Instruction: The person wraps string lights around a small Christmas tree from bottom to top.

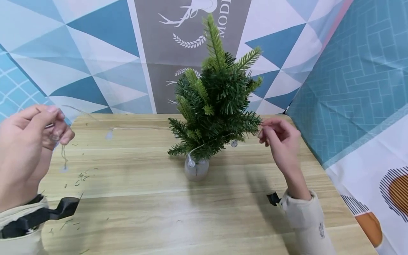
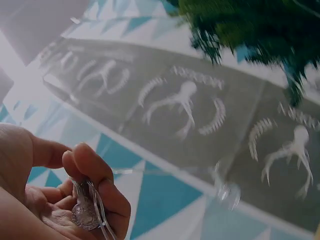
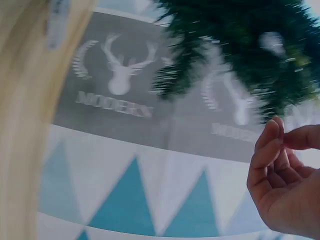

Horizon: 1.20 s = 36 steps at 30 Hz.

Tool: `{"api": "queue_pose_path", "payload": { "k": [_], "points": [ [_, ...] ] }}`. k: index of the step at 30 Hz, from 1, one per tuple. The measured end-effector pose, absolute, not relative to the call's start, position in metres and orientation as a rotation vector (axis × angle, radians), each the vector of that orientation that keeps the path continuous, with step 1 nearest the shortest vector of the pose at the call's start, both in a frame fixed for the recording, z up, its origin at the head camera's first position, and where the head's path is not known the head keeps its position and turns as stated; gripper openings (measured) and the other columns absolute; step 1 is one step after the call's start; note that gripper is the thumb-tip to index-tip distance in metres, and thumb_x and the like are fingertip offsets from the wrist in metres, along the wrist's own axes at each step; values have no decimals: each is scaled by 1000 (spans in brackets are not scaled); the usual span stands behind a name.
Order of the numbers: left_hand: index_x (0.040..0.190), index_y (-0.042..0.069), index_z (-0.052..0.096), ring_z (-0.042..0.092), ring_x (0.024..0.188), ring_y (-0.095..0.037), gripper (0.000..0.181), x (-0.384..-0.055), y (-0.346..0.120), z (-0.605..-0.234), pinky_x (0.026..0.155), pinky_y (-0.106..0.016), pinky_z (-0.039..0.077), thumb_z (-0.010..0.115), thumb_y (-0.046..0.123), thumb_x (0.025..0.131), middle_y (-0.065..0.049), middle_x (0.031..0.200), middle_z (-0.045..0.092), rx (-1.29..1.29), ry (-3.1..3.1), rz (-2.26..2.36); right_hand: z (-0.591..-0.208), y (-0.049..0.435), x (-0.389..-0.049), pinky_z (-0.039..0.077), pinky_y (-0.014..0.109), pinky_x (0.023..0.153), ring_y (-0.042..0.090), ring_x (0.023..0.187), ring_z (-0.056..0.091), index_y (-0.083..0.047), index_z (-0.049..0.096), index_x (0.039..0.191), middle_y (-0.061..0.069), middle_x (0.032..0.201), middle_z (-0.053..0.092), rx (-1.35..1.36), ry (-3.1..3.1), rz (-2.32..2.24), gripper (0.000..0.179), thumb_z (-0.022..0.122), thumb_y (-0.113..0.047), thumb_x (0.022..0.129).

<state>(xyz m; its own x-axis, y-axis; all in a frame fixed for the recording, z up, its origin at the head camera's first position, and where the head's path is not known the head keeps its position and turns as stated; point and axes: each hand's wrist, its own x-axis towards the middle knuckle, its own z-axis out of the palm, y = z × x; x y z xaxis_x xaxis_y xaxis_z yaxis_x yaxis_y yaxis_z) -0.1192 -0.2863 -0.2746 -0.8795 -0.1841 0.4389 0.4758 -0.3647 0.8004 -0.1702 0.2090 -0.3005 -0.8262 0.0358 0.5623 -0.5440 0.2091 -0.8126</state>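
A small artificial Christmas tree (image 1: 220, 95) stands upright on the table in a pale, whitish base (image 1: 196, 171). Clear-wired string lights (image 1: 109, 134) run from its lower branches to the left; a bulb (image 1: 191, 163) hangs in front of the base. My left hand (image 1: 30, 145) grips the loose end of the string, with a clear bulb (image 2: 85, 215) and looped wire against the palm. At the right side, my right hand (image 1: 282, 138) pinches the tip of a lower branch (image 3: 274, 107) between thumb and fingers. Whether wire is also in that pinch is hidden.
The wooden table (image 1: 143, 212) carries scattered green needles (image 1: 83, 177) at its left. Patterned cloth (image 1: 105, 46) hangs behind it, and another cloth (image 1: 360, 81) borders the right edge. Black straps (image 1: 47, 214) stick out at both cuffs.
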Motion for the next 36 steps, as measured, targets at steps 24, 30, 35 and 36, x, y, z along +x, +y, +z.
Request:
{"api": "queue_pose_path", "payload": {
  "k": [24, 30, 35, 36],
  "points": [
    [108, -26, 48, 70, 93, -44, 20, -92, -212, -262, 58, -27, 34, 43, -8, 102, -40, 97, 64, -599, -1658, -2217, -268, 73, -73, 48, 22, 98, 8, 116, 59, 0, 59, 125, 8, 122, 65, 1571, -2076, 1245, 26, 56, -8, 100],
    [111, -21, 53, 63, 111, -40, 18, -77, -196, -260, 91, -29, 48, 43, -9, 102, -38, 105, 64, -660, -1906, -2098, -281, 49, -77, 40, 25, 109, 6, 134, 47, -5, 47, 142, 6, 141, 56, 1453, -2241, 1415, 43, 58, -13, 101],
    [112, -14, 63, 61, 114, -40, 21, -71, -182, -263, 94, -32, 52, 48, -14, 98, -33, 117, 64, -843, -2047, -2041, -287, 41, -80, 34, 31, 115, 7, 138, 42, -8, 39, 149, 5, 147, 52, 1550, -2227, 1731, 50, 54, -11, 102],
    [112, -14, 64, 60, 115, -40, 22, -72, -180, -265, 95, -32, 52, 49, -16, 96, -32, 118, 64, -895, -2040, -2028, -288, 40, -81, 34, 32, 115, 7, 137, 44, -7, 39, 148, 6, 142, 55, 1564, -2200, 1796, 49, 53, -9, 102]
  ]
}}
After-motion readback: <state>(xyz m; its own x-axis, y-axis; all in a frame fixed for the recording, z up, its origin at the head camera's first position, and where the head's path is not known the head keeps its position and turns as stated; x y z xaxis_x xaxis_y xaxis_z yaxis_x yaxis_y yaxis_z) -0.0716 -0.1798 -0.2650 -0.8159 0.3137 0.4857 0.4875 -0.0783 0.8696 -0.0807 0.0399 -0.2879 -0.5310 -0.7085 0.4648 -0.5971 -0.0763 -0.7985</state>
